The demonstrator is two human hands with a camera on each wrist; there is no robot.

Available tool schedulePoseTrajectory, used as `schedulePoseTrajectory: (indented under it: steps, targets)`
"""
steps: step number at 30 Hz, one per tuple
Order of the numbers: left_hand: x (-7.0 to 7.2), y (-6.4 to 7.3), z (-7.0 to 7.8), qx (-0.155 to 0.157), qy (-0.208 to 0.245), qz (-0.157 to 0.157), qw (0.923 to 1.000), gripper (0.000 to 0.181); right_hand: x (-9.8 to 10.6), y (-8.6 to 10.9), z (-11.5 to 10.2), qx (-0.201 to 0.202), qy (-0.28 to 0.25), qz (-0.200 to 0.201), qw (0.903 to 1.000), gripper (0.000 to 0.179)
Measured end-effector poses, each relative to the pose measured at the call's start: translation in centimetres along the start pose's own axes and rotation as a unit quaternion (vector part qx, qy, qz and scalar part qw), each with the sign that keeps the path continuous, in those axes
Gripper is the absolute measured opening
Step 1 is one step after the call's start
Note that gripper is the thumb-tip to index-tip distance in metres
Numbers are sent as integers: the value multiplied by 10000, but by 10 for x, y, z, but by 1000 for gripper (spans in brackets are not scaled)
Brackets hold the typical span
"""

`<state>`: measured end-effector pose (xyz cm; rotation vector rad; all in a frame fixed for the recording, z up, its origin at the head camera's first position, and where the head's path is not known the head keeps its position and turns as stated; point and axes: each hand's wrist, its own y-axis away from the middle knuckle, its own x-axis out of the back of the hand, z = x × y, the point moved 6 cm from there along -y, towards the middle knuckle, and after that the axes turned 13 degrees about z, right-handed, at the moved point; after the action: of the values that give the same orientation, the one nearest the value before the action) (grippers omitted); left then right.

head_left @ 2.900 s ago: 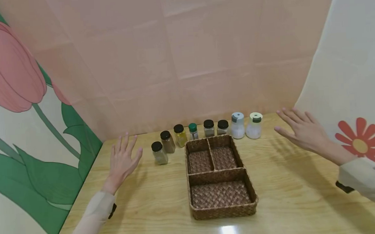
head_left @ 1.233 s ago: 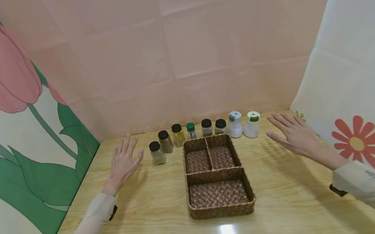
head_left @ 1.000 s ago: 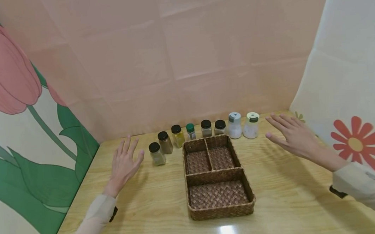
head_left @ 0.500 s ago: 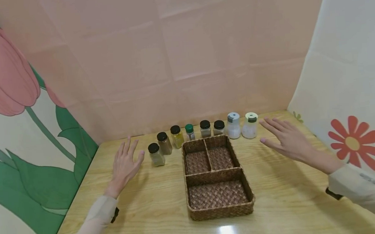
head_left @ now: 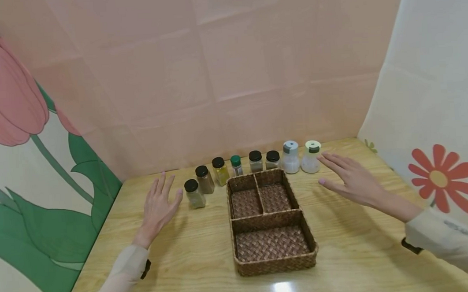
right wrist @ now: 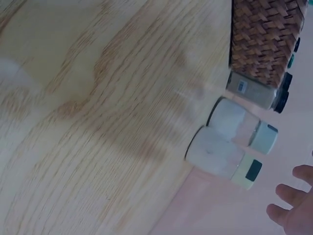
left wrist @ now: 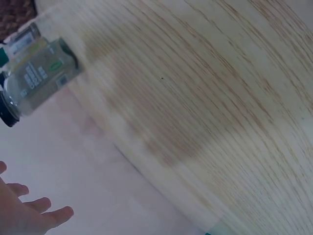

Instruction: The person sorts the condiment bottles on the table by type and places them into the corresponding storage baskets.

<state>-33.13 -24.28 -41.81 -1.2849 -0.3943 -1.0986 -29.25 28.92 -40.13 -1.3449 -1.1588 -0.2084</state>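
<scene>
Light wood tabletop (head_left: 192,254) spreads beneath the left hand (head_left: 158,211) and the right hand (head_left: 353,181), its back edge meeting a pink backdrop (head_left: 253,65); a tulip-printed cloth (head_left: 8,87) borders it outside the left hand, a white cloth (head_left: 433,87) with a red flower outside the right. Just ahead and inward of the right fingertips stands a shaker with a pale green top (head_left: 311,163), near but apart from them. Close by the left thumb, on its inner side, stands a black-lidded jar (head_left: 195,197). Both hands are raised over the wood, fingers extended and thumbs held away — neither has hold of anything. Inward of the right hand, next to the first shaker, is a pale blue-topped shaker (head_left: 291,161). Farther from each grip, a yellow-filled jar (head_left: 221,174) and a small green-capped bottle (head_left: 237,167) stand in the row. Between the hands sits a three-compartment woven basket (head_left: 278,266) — a stretch of wood on either side separates it from them.
</scene>
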Motion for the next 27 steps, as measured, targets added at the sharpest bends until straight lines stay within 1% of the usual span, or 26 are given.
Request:
schedulePoseTrajectory:
  steps: [5,8,16,23,27]
  targets:
    - [-2,-1,1,59,13,-36,10000,70,-2,-1,-4,-112,-126,-86,9998,79]
    - [-4,-1,1,121,96,-59,9999,70,-4,-1,-8,-126,-123,-149,9997,80]
    - [-6,-2,2,405,374,-12,9985,72,-14,-3,-19,-119,-276,-151,9994,78]
    - [-7,-3,6,599,560,45,9966,73,-19,0,-25,-123,-385,-95,9991,76]
    - [-9,-3,7,725,654,55,9952,74,-22,1,-29,-88,-477,-156,9987,75]
